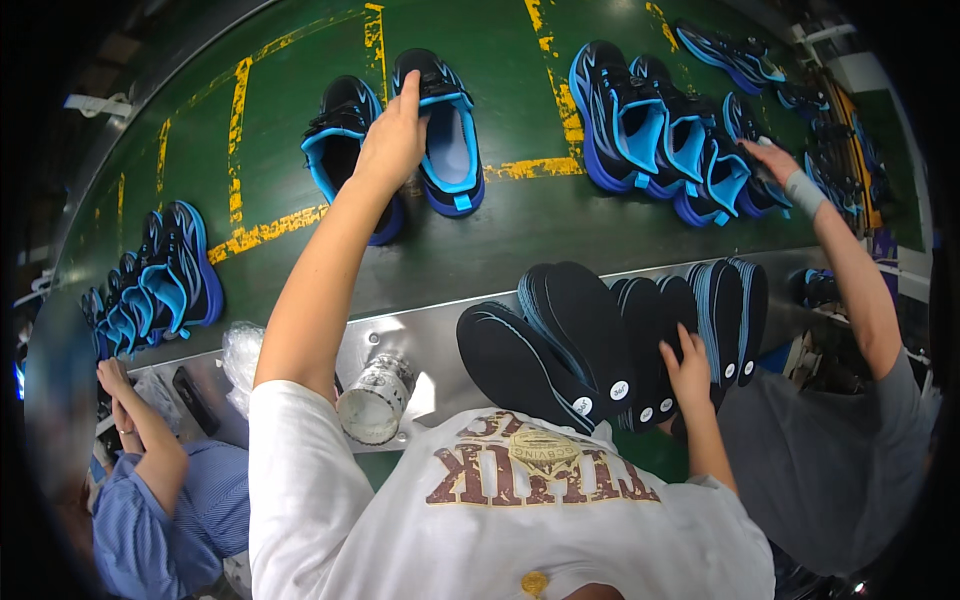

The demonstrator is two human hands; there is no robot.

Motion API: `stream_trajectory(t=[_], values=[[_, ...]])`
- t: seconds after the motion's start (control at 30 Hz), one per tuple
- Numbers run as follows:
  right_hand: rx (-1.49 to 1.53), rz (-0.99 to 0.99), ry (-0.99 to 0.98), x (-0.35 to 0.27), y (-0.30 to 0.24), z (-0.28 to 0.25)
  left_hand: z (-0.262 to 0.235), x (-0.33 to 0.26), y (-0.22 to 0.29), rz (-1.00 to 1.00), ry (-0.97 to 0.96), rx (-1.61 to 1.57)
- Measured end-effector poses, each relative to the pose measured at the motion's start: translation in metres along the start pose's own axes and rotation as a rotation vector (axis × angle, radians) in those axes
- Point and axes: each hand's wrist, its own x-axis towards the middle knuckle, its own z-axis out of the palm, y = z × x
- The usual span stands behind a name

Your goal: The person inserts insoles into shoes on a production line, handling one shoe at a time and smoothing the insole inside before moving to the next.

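My left hand (395, 145) reaches over the green work surface to a black and blue sneaker (462, 185). Its index finger lies along the tongue, and the thumb side is at the collar; the other fingers are partly hidden. A second such sneaker (335, 150) stands just left of that hand. Close to my body, my right hand (688, 368) rests on a stack of black insoles (640, 310), its visible fingers apart. More stacked insoles (570, 315), with blue edges and round white stickers at the heel, lie on both sides of it.
Several sneakers stand in a row (640, 135) at right, where a co-worker's hand (770, 160) touches one. Another row (180, 270) is at left, near another person's hands (115, 385). A whitish-coated jar (377, 400) and a clear plastic bag (240, 360) sit by the metal edge (440, 320).
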Motion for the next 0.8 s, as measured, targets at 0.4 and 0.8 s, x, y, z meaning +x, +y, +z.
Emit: stream_trajectory(t=[0.4,0.8], values=[[0.255,0.106,-0.054,-0.046,0.023,0.013,-0.001,0.008,0.027,-0.25,0.223,-0.248],[0.693,0.248,-0.224,-0.035,0.054,-0.09,0.032,-0.009,0.05,-0.234,0.138,-0.639]])
